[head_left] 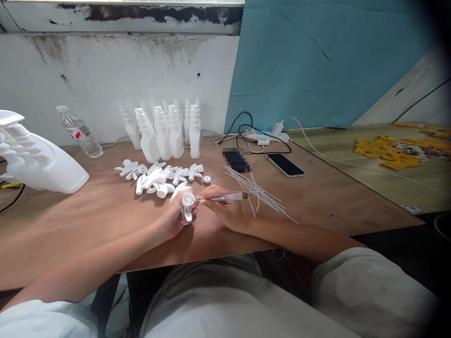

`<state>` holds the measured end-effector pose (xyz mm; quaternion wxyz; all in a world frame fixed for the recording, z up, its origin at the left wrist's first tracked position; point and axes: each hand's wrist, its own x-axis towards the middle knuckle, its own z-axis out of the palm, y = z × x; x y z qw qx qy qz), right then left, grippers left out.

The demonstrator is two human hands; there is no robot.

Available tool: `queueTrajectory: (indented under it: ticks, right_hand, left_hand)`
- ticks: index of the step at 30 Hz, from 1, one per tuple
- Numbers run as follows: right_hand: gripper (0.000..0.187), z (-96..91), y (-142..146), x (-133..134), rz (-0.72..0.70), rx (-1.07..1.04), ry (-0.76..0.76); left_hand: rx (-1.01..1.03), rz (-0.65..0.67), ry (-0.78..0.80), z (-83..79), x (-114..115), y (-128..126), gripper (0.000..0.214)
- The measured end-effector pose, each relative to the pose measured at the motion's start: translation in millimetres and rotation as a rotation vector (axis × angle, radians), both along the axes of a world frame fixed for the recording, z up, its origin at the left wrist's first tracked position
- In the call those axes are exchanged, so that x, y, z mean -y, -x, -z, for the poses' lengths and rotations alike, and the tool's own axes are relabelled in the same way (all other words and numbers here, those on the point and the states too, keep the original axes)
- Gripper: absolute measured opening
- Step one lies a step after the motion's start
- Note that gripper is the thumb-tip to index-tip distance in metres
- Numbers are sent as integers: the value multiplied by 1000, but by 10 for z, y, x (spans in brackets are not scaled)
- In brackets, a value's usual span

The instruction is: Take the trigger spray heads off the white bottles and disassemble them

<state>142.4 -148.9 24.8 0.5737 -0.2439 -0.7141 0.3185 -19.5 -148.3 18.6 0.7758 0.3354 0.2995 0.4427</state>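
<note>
My left hand (pixel 172 217) is closed round a white spray trigger head (pixel 187 207), held upright just above the wooden table (pixel 105 216). My right hand (pixel 225 209) pinches a clear-handled screwdriver-like tool (pixel 225 198), its tip touching the top of the trigger head. Behind my hands lies a pile of white trigger heads (pixel 158 176). A bundle of thin white tubes (pixel 260 192) lies just right of my right hand.
Several white spray bottles (pixel 165 129) stand at the back. A bottle with its trigger fitted (pixel 35 159) lies at far left beside a water bottle (pixel 80 132). A phone (pixel 285 165), cables and a charger (pixel 260 136) sit right of centre. Yellow parts (pixel 394 150) lie on the neighbouring table.
</note>
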Motion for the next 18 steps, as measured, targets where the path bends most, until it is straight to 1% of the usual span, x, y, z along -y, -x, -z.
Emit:
queueTrajectory:
  ticks: [5, 9, 14, 18]
  right_hand:
    - [5, -58, -48, 23, -23, 109, -137]
    - [5, -24, -64, -6, -27, 99, -211]
    - [6, 0, -53, -22, -30, 108, -147]
    - [11, -23, -26, -21, -42, -42, -24]
  left_hand:
    - [96, 50, 72, 15, -17, 15, 23]
    - [98, 96, 110, 24, -12, 19, 24]
    - [83, 157, 143, 5, 41, -5, 29]
    - [85, 197, 153, 2, 44, -3, 30]
